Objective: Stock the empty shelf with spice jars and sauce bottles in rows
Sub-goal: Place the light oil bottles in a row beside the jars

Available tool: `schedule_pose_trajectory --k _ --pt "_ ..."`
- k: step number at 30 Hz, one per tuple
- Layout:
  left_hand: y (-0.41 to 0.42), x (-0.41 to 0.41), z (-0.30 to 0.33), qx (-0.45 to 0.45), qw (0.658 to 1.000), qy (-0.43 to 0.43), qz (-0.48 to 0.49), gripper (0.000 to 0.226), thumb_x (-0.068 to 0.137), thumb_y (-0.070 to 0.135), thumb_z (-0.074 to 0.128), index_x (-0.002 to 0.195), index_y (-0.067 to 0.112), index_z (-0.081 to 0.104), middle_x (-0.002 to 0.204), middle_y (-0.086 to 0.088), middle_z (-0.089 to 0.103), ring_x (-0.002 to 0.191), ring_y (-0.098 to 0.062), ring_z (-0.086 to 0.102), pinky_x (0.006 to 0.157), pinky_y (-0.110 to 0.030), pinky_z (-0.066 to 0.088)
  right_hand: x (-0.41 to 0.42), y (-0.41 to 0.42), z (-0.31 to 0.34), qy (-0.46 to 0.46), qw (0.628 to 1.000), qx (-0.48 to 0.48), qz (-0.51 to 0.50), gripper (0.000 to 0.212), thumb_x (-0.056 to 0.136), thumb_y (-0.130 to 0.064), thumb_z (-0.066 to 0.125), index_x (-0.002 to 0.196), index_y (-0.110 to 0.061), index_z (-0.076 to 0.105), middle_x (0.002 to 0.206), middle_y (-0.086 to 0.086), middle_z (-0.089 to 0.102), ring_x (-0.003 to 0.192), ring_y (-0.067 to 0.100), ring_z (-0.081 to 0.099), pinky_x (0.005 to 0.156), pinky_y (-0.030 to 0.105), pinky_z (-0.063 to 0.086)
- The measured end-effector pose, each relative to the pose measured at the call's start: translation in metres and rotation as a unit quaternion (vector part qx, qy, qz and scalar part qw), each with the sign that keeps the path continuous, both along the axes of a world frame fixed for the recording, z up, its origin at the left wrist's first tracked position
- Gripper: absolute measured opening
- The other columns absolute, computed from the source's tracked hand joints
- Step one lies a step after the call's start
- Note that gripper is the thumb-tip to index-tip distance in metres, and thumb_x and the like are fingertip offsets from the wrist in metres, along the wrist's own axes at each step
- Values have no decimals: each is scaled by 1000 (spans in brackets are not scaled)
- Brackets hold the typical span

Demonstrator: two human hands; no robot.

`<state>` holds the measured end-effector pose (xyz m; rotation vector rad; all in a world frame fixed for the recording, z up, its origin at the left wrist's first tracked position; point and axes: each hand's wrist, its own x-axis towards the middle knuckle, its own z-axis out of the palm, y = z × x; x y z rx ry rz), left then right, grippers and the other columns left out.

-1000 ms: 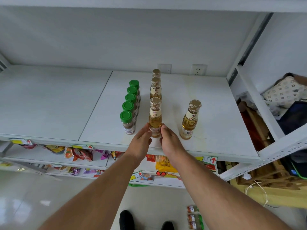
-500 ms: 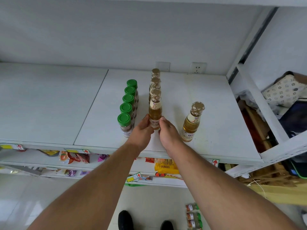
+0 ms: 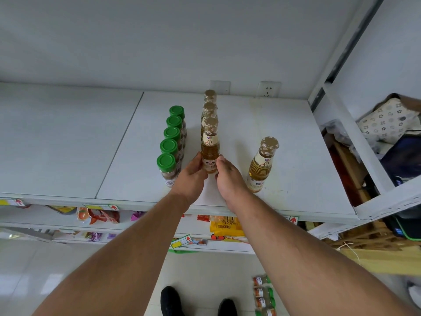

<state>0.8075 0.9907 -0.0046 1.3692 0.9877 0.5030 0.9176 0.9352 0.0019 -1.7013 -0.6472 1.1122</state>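
On the white shelf (image 3: 284,124) stands a row of several green-capped spice jars (image 3: 169,151). To their right runs a row of three amber sauce bottles with gold caps. My left hand (image 3: 191,176) and my right hand (image 3: 227,179) hold the base of the front sauce bottle (image 3: 210,151) from both sides, fingers curled around it. It stands upright, close behind the other two. A fourth sauce bottle (image 3: 262,165) stands alone to the right, apart from my right hand.
Two wall sockets (image 3: 268,88) sit at the back of the shelf. A white frame post (image 3: 341,124) borders the right side, with bags and boxes beyond. Snack packets (image 3: 98,216) fill the lower shelves. More jars (image 3: 264,293) lie on the floor by my shoes.
Both hands have pushed the front sauce bottle back along the shelf, closing the gap to the two bottles behind it.
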Motion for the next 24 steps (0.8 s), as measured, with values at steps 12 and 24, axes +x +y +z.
schedule_pose_trajectory --k 12,24 --pt "-66 -7 1 -23 996 -7 83 47 107 34 49 152 22 45 137 7 56 124 -13 57 113 -36 43 0 -88 2 5 1000 11 -2 63 89 -75 40 144 -47 51 153 -15 50 141 10 47 121 45 37" --pt "-97 50 16 -24 999 31 -13 57 104 17 48 158 28 34 162 3 38 147 -13 37 120 -34 31 69 -107 13 6 989 -22 -147 44 108 -38 40 150 -29 48 151 -4 51 138 19 48 119 45 37"
